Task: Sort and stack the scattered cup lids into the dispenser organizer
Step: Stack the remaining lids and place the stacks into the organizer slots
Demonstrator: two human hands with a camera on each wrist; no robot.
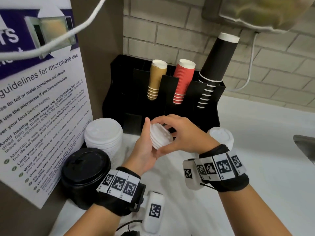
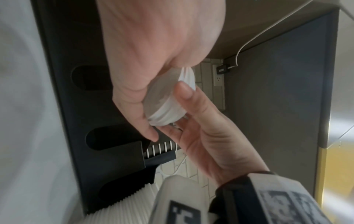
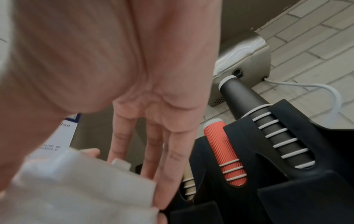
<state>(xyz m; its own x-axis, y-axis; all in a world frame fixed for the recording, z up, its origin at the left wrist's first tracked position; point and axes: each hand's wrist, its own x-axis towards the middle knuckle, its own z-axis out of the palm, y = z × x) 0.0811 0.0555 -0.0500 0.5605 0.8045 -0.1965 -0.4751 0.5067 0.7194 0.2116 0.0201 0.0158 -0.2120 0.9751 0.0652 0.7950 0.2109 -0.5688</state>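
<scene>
Both hands hold a short stack of small white lids (image 1: 160,137) on edge above the counter (image 1: 255,150), just in front of the black dispenser organizer (image 1: 119,86). The left hand (image 1: 144,150) cradles the stack from below, thumb up along its far face; the right hand (image 1: 180,133) wraps its fingers (image 3: 172,159) over the top and near side. Left of the left hand stand a tall stack of larger white lids (image 1: 104,135) and a stack of black lids (image 1: 85,169); a further white lid (image 1: 219,135) lies beyond the right wrist. The upper slots of the organizer carry tan, red and black cups. Judged risk: the lids are held only by pressure at their rims, so a loosened grip during transfer could let the stack fan apart and scatter; the stack could also catch on a slot edge if it goes in tilted.
</scene>
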